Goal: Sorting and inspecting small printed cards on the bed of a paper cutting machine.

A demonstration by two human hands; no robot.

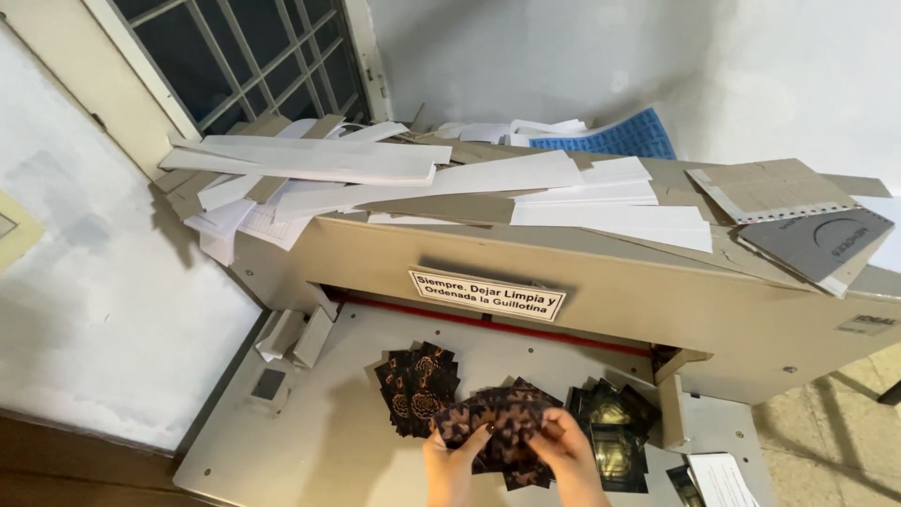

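Note:
Both my hands hold a fanned stack of small dark cards with an orange floral print over the grey machine bed. My left hand grips the stack from the left, my right hand from the right. A second pile of the same dark cards lies on the bed just left of my hands. Another pile of dark cards with a gold print lies to the right, touching the side guide.
The beige paper guillotine carries a white label and a red line along its blade slot. Loose white and brown paper strips, blue sheets and grey board lie on top. A barred window is at upper left.

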